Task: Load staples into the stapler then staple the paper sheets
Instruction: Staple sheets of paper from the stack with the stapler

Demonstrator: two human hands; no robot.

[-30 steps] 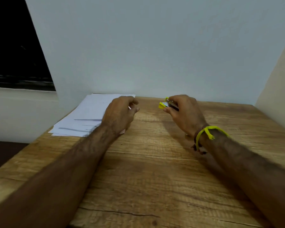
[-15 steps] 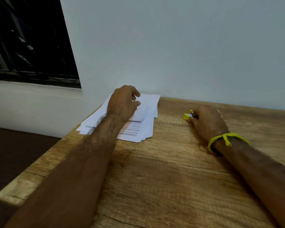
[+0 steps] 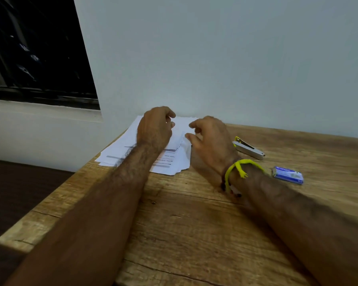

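Both hands half-curled over the paper sheets — left hand touching, right hand empty (fingers spread)

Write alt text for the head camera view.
Both bare hands, left hand and right hand, reach over a loose pile of paper sheets on a wooden table. A stapler and staple box lie untouched to the right.

The paper sheets sit in a loose, fanned white stack at the table's far left corner against the wall, printed lines showing on the nearest pages. Well to their right lies the stapler, a small silver body with a yellow end, flat on the wood and angled. Nearer and further right rests the staple box, blue and white, on its side.
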